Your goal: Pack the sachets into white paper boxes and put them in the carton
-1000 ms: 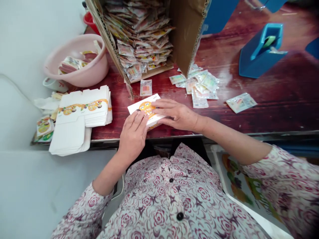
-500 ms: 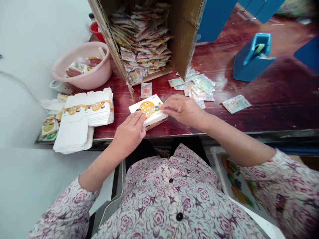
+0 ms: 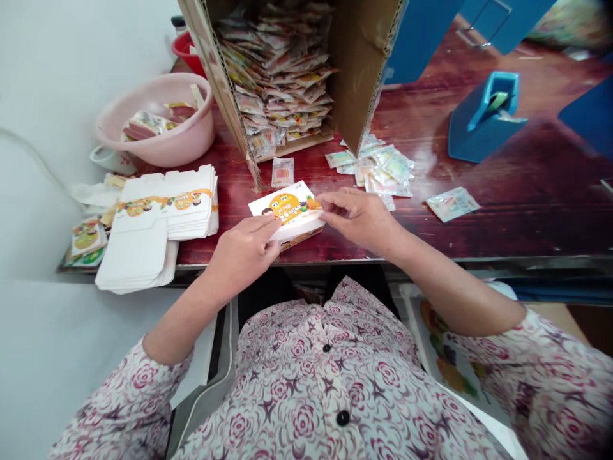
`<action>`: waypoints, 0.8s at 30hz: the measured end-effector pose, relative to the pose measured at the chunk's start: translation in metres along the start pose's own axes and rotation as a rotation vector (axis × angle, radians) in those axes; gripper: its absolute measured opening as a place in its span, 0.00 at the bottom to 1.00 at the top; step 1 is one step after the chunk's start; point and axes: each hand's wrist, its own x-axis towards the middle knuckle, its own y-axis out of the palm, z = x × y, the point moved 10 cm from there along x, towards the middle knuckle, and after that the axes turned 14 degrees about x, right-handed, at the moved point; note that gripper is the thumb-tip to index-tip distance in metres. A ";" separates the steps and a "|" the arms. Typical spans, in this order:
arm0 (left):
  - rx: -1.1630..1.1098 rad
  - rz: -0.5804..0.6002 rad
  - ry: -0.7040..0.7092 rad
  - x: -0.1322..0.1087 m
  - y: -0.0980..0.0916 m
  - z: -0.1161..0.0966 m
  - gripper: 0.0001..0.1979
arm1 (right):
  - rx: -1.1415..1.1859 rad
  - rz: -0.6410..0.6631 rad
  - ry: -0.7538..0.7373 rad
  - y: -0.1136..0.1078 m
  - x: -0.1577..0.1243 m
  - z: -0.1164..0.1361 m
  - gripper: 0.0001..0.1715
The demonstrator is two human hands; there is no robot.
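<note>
A small white box [image 3: 290, 206] with an orange and yellow print lies near the table's front edge. Its printed panel faces up and looks slightly raised at the near side. My left hand [image 3: 246, 249] grips the box's left end, the thumb near the front side and the fingers over the top. At the right end, my right hand [image 3: 357, 217] pinches the panel's edge between thumb and fingers. Just behind the box lies a small clear sachet [image 3: 283, 172].
A cardboard carton [image 3: 357, 70] full of sachets stands behind the box. Loose sachets [image 3: 383, 167] lie right of it, with a blue tape dispenser [image 3: 479, 121] farther right. Flat white cartons [image 3: 138, 246] are stacked left, before a pink basin [image 3: 158, 150].
The panel's near edge has lifted slightly from the box. My right hand has shifted a little to the right and down, and my left fingers are more bent. The view has shifted slightly.
</note>
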 end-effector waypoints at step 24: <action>-0.067 -0.480 0.046 -0.039 -0.008 -0.012 0.11 | 0.079 0.118 -0.292 0.000 -0.008 -0.006 0.05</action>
